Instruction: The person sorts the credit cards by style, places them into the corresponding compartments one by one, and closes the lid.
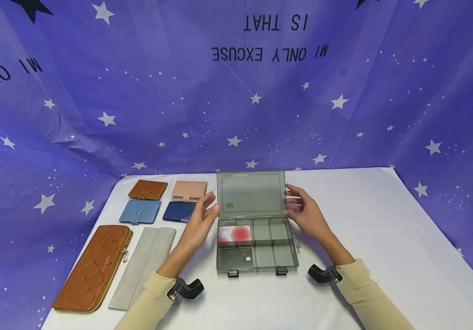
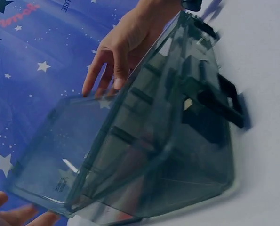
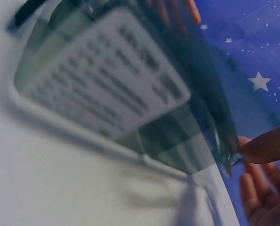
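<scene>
A translucent grey compartment box sits on the white cloth with its lid raised at the back. Inside, on its left side, lie a white card with red circles and a dark card marked VIP. My left hand is beside the lid's left edge, fingers extended; contact there is unclear. At the opposite edge, my right hand touches the lid with spread fingers, its thumb near the hinge corner. A printed white label shows blurred through the box in the right wrist view.
Left of the box are a brown card holder, a pink one, a light blue one and a navy one. Nearer lie a brown zip wallet and a grey wallet. A purple starry curtain hangs behind.
</scene>
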Tool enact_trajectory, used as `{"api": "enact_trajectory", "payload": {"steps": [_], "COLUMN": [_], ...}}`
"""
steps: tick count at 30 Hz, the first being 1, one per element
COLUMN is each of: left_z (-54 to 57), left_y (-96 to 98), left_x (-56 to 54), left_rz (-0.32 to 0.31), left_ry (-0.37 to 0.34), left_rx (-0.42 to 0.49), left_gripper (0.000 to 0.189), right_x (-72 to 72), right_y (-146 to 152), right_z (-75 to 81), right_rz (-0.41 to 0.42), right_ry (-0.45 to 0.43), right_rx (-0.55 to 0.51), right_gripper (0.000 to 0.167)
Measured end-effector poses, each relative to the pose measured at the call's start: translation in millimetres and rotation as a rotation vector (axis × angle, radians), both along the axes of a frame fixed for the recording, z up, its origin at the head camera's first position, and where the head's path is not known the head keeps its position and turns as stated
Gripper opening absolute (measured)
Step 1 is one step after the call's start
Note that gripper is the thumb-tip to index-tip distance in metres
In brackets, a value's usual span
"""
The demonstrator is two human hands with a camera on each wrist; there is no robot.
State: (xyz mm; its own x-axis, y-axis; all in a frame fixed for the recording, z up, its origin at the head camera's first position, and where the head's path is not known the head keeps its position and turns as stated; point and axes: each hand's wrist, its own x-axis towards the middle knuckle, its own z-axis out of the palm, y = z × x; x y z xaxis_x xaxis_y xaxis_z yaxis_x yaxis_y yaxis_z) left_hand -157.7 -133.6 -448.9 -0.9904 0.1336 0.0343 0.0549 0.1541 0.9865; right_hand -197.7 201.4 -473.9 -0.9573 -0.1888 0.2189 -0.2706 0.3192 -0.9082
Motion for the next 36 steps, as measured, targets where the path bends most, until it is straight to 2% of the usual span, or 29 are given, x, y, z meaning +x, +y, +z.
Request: {"api": "enact_trajectory", "payload": {"steps": [3,7,9,13,15,17,22,26,32,36], "left_z": [2.4,7.5,12.3,30.3,38.6,43.8,43.0,39.0,32.0,23.7], "left_y": [-3.2,-8.6,-12.2,-20.3,-24.1,-27.4,-30.6,-29.3,-32.7,-34.5], "left_x": [0.0,1.1,2.8,11.1,17.1,24.1,40.8,44.9,44.2,44.9], "left_rz": [-0.020,-0.056,-0.084,-0.144,-0.169,-0.196,-0.259,-0.335,-0.473,-0.520], "left_ry": [0.029,0.069,0.120,0.259,0.324,0.374,0.453,0.500,0.517,0.549], "left_rx": [-0.003,-0.036,-0.066,-0.136,-0.188,-0.253,-0.457,-0.587,-0.665,-0.742], "left_gripper": [0.064,0.065,0.065,0.068,0.069,0.069,0.052,0.036,0.035,0.037], "right_x": [0.6,0.9,1.3,7.7,15.4,25.0,47.5,57.1,61.4,61.4], "right_y": [-1,3,7,20,27,31,31,29,26,23], "right_z": [1.5,6.9,13.8,36.7,49.4,59.2,69.0,66.5,56.9,44.1], "right_rz": [-0.026,-0.023,0.003,0.083,0.116,0.167,0.343,0.451,0.537,0.547], "right_ry": [0.042,0.042,0.054,0.111,0.144,0.166,0.192,0.218,0.227,0.236], "right_rx": [0.011,0.014,0.056,0.200,0.263,0.291,0.304,0.330,0.423,0.480], "right_gripper": [0.075,0.057,0.044,0.024,0.020,0.025,0.037,0.038,0.036,0.034]}}
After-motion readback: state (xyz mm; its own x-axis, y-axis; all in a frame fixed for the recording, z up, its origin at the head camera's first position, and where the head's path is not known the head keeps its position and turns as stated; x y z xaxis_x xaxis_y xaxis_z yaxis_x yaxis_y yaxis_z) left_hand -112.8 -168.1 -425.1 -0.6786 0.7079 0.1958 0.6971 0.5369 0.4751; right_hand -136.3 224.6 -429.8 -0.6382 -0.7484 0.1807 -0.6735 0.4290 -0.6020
